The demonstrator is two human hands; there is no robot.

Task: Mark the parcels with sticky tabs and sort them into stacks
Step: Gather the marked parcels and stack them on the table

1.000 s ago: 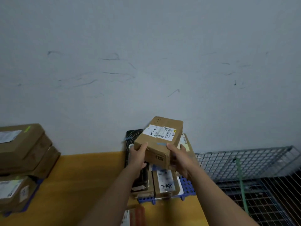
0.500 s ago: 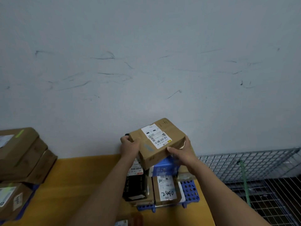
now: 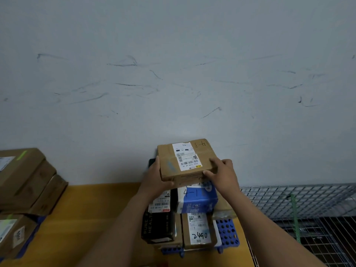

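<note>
**Head view: a tabbed parcel held at the top of the middle pile**

Head camera looks down at a brown cardboard parcel (image 3: 185, 160) with a white shipping label and "4-3" handwritten on its top. It is held close to the grey wall (image 3: 173, 74), over the far end of a pile. The left hand (image 3: 156, 178) wraps round the parcel's near left corner, thumb along the near edge. The right hand (image 3: 221, 176) curls its fingers over the near right corner.

A pale blue strip (image 3: 170, 166) on the parcel's top looks like a sticky tab, so marking seems done for this one. Directly beneath lies a blue-and-white parcel marked "4-1" (image 3: 196, 199), with a black box (image 3: 158, 226) to its left and a brown parcel marked "2490" (image 3: 198, 232) nearer. All sit on a blue perforated plastic pallet (image 3: 228, 234) on the yellow wooden table (image 3: 96, 218). Whether the held parcel already rests on the pile cannot be told.

At far left stands a separate stack of brown cardboard parcels (image 3: 25, 180), the top one bearing a green tab (image 3: 21, 156). Two stacks appear well under way. What is left here is letting go of this parcel; how many parcels remain unmarked is not shown.
</note>
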